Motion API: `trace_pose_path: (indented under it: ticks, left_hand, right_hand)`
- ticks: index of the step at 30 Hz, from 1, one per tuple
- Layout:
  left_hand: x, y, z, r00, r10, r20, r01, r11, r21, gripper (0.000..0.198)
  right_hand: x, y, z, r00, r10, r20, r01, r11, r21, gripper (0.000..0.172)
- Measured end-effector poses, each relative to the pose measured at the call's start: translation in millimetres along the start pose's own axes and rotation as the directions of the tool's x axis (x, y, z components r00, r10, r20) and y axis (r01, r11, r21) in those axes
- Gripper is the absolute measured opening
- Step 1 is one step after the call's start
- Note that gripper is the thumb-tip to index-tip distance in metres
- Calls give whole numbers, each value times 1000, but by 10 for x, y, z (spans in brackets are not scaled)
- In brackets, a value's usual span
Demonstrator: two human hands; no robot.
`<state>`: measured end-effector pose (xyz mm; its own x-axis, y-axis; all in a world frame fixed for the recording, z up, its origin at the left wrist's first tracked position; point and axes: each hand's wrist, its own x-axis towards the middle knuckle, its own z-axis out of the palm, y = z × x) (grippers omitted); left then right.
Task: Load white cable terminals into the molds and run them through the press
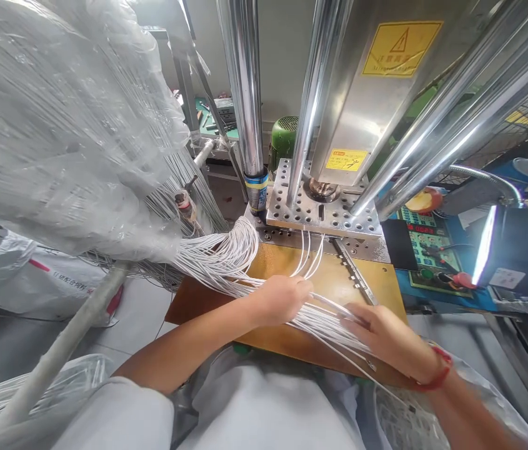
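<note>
A thick bundle of thin white cables [226, 253] comes in from the left and runs across the brown work board [282, 340]. My left hand [285, 299] is closed round some of these cables near the middle of the board. To its right, my right hand [380, 331], with a red band at the wrist, has its fingers bent round the cables' right-hand stretch; its fingertips are partly hidden. A few white wires [309, 256] loop up from beside my left hand to the underside of the perforated metal plate [324, 222]. More cable ends lie below my right hand.
Shiny steel posts [240, 81] and a metal housing [357, 112] with yellow warning labels rise above the plate. A slim metal rail [355, 272] lies on the board. At right are a lit lamp [485, 244] and a control panel [432, 247]; plastic-wrapped cables [67, 137] hang at left.
</note>
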<state>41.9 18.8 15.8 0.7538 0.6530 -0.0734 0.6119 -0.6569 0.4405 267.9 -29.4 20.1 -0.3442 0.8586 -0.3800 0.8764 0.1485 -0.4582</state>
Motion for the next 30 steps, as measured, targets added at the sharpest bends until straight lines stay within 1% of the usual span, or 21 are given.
trace_pose_path:
  ticks: [2,3,4,5,6,7,8,9,10,11,12,14,16,19,21,22,24,25,27,28,30]
  left_hand:
    - [-110,-8,-76,996,-39,78,45,996,-82,23]
    - [-149,-10,-72,985,-48,169,76,984,-161,22]
    - [-173,-4,-38,952,-32,304,119,955,-271,19]
    - [-180,12,26,890,20,455,188,894,-407,16]
    - [-172,40,112,812,104,575,288,785,-549,13]
    - [-153,79,213,748,197,634,404,624,-669,12]
    - [-128,124,320,721,265,641,508,427,-748,15]
    - [-103,169,424,733,284,618,574,229,-786,18]
    - [-83,211,518,765,257,591,596,66,-800,21]
    - [-72,244,598,793,208,573,593,-42,-804,22]
    - [-68,266,663,806,161,569,587,-99,-803,24]
    - [-75,283,749,807,107,581,591,-129,-797,25]
    - [-70,286,790,811,90,578,585,-152,-797,25]
    - [-5,302,798,841,65,538,535,-251,-806,22]
    - [50,313,783,858,15,513,495,-291,-819,21]
    - [69,312,774,862,-8,508,484,-288,-826,21]
    - [82,292,757,870,-55,490,464,-245,-851,23]
    - [79,275,752,878,-75,472,448,-217,-867,25]
    - [70,246,751,901,-99,422,404,-163,-900,27]
    - [72,239,757,910,-100,401,387,-138,-912,28]
    - [96,249,781,914,-85,397,389,-95,-916,29]
  right_hand:
    - [18,120,-26,990,129,-49,-135,976,-173,17]
    - [47,170,-7,980,171,-100,-192,948,-254,16]
    - [86,197,32,972,180,-153,-221,921,-322,17]
    - [131,196,87,968,153,-198,-220,899,-380,20]
    - [180,167,153,971,94,-221,-182,887,-425,23]
    - [228,119,222,976,13,-217,-114,881,-459,24]
    - [272,63,288,980,-75,-184,-22,878,-478,22]
    - [309,11,344,977,-157,-143,70,873,-483,18]
    - [338,-25,384,969,-217,-121,134,867,-480,14]
    - [360,-38,407,960,-247,-129,158,863,-481,12]
    - [376,-27,414,957,-248,-154,145,863,-483,12]
    - [390,39,400,958,-187,-217,60,871,-487,16]
    - [393,102,386,965,-132,-228,6,877,-481,18]
    - [404,123,417,967,-193,-166,101,889,-447,22]
    - [415,142,460,949,-248,-195,161,914,-373,31]
    - [417,172,480,942,-234,-239,151,936,-319,33]
    - [397,274,512,939,-120,-324,49,975,-217,27]
    - [372,332,520,940,-56,-335,-7,983,-182,23]
    - [300,417,512,956,33,-292,-65,993,-99,23]
    - [261,427,495,957,69,-280,-77,997,-19,25]
    - [202,367,436,942,131,-308,-55,968,245,30]
